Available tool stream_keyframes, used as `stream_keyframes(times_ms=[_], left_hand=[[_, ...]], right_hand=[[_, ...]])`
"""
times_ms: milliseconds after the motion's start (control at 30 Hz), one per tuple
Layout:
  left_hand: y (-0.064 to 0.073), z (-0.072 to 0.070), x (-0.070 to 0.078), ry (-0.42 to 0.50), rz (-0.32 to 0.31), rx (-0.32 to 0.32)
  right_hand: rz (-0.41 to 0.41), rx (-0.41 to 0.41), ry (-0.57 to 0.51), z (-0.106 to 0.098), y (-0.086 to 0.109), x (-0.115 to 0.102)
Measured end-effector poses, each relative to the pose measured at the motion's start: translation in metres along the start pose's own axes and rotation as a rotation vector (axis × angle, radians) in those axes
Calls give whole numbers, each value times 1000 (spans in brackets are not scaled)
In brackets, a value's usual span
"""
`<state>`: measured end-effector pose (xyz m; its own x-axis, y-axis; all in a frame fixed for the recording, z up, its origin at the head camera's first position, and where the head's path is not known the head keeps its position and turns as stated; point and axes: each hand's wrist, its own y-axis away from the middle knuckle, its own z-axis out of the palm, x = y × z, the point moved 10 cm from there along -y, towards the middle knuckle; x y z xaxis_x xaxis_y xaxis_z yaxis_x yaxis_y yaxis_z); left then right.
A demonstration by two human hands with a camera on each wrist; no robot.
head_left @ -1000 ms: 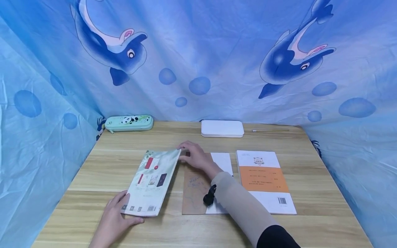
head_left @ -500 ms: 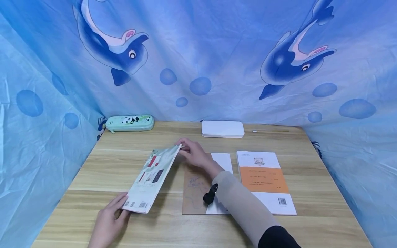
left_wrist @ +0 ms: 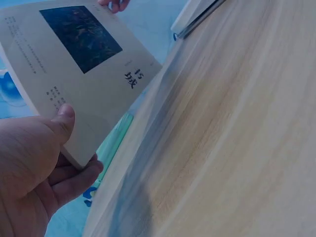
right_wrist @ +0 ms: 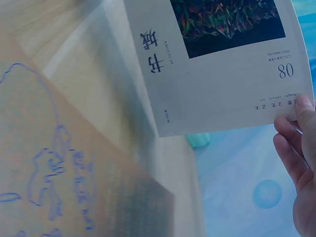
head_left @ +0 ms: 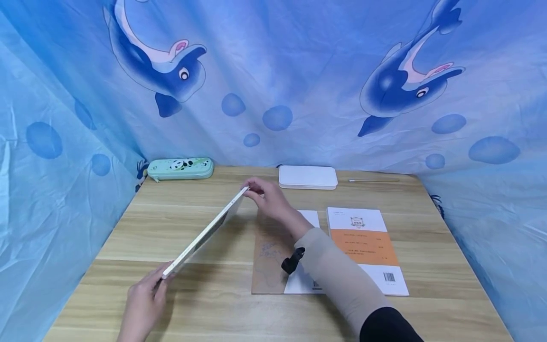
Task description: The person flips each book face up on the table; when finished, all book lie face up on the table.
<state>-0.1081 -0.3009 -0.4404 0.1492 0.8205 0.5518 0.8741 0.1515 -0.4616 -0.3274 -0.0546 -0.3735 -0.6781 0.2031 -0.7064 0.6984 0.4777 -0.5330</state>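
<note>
We see the magazine (head_left: 205, 233) tipped nearly edge-on above the left part of the counter (head_left: 222, 313); a second ago its pale back, with small red and dark pictures, faced up, and half a second ago it was only partly tilted. The right hand (head_left: 271, 202) has risen a little with the far end, while the left hand (head_left: 145, 297) stays at the near end. We read the magazine's edge as a pale slanting line from near left to far right, and its long axis appears to follow that line. Its front cover, with a dark picture and "08", faces right and down. The left hand pinches the near corner, thumb on the cover and fingers behind; the right hand pinches the far end likewise. The magazine is thin, flat paper.

To its right we see a brown-and-white booklet (head_left: 269, 256) with blue pen lines, partly hidden by a beige sleeve (head_left: 342, 280). Farther right lies a rectangular white book (head_left: 363, 247) with a broad orange band. Along the far side we see a rounded green pencil case (head_left: 181, 168) with pandas at left, a smooth white case (head_left: 307, 177), and a thin pencil (head_left: 373, 180) to its right. The counter shows streaky wood grain; behind it hangs a creased blue curtain (head_left: 316, 71) with dolphins.
</note>
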Motion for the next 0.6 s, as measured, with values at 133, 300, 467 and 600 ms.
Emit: stream_keyframes(times_ms=[133, 300, 467, 600], left_hand=[[1, -3, 1, 32, 4, 48], [-1, -7, 5, 91, 16, 47], [-4, -12, 7, 118, -14, 65], [-2, -14, 7, 140, -45, 91]], right_hand=[[-29, 2, 26, -7, -6, -13], [-28, -1, 32, -15, -14, -24], [-4, 13, 10, -20, -19, -29], [48, 22, -26, -19, -19, -26]])
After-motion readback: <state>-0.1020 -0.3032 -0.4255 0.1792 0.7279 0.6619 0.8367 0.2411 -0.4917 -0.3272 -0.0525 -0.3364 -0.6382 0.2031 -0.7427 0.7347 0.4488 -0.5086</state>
